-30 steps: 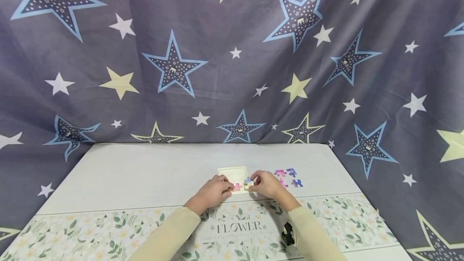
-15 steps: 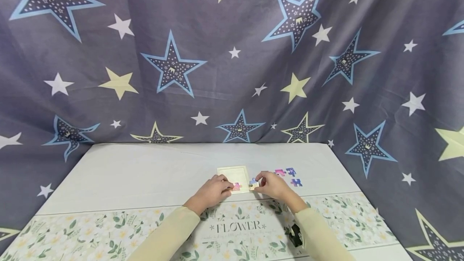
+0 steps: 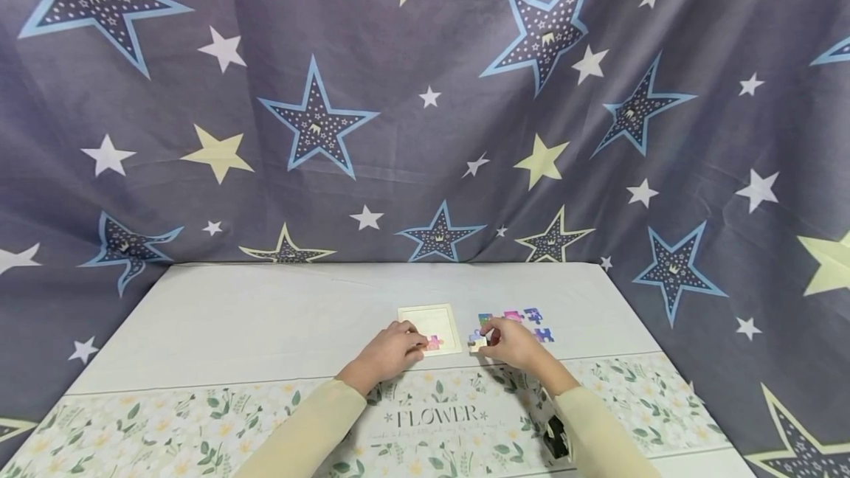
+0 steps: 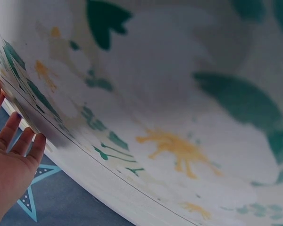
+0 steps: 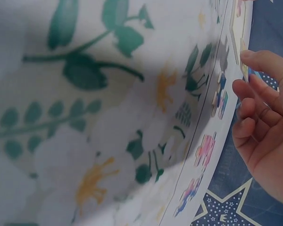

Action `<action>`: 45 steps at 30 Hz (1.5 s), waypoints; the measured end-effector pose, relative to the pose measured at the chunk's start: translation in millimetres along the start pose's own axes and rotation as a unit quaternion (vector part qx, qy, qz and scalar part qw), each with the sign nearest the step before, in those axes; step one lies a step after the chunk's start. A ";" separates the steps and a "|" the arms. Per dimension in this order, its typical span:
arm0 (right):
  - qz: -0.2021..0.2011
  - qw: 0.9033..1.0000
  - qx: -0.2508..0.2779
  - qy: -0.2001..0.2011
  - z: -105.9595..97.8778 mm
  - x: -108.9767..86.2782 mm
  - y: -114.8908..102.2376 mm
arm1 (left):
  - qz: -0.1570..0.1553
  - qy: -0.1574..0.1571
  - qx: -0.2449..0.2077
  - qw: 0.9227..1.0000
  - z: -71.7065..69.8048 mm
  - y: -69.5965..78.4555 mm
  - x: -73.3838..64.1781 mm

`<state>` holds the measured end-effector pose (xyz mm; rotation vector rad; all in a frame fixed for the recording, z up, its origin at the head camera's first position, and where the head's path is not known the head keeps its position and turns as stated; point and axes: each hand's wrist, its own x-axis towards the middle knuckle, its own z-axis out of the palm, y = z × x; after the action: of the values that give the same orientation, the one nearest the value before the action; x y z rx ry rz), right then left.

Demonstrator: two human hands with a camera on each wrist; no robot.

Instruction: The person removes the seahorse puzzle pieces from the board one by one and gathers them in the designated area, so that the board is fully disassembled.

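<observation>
My right hand (image 3: pixel 518 345) pinches a blue and cream jigsaw puzzle piece (image 3: pixel 477 344) between thumb and finger, just right of a shallow cream puzzle tray (image 3: pixel 457 330). In the right wrist view this piece (image 5: pixel 244 59) is seen nearly edge-on. My left hand (image 3: pixel 392 352) rests at the tray's near left corner, its fingertips by a pink puzzle piece (image 3: pixel 434 343) lying inside; they partly cover that corner. The left wrist view has the left hand (image 4: pixel 14 155) with fingers extended at the tray's edge.
Several loose puzzle pieces lie right of the tray, among them a green-blue one (image 3: pixel 485 319), a pink one (image 3: pixel 513 316) and blue-purple ones (image 3: pixel 533 315), (image 3: pixel 544 335). A floral cloth band (image 3: pixel 265 404) crosses the table's near side. A star-patterned curtain (image 3: pixel 398 183) hangs behind.
My right hand has carried the blue and cream piece rightward, from over the tray to beside it. The green-blue piece has come into sight. My left hand has stayed in place.
</observation>
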<state>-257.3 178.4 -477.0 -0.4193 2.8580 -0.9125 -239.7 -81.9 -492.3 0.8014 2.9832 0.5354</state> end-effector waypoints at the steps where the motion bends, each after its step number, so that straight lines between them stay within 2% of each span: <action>1: 0.001 1.000 0.001 0.000 -0.6 -0.5 0.7 | 0.001 0.001 0.001 1.000 0.3 -0.2 0.3; 13: 0.006 1.000 -0.008 0.009 -6.6 -5.8 11.9 | -0.002 0.001 0.004 1.000 1.7 -1.2 1.3; 27: -0.010 1.000 0.003 0.011 -20.0 -17.9 25.3 | 0.007 0.008 -0.001 1.000 -0.9 0.1 -0.2; 34: 0.007 1.000 -0.008 0.017 -25.2 -22.7 31.2 | 0.007 0.009 -0.006 1.000 -0.9 0.0 0.1; 45: 0.005 1.000 -0.010 0.013 -32.5 -30.6 45.3 | 0.007 0.007 -0.007 1.000 0.5 -1.5 1.1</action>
<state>-244.5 240.8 -476.3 -0.3970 2.8919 -0.8964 -241.4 -82.4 -493.2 0.8220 2.9856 0.5629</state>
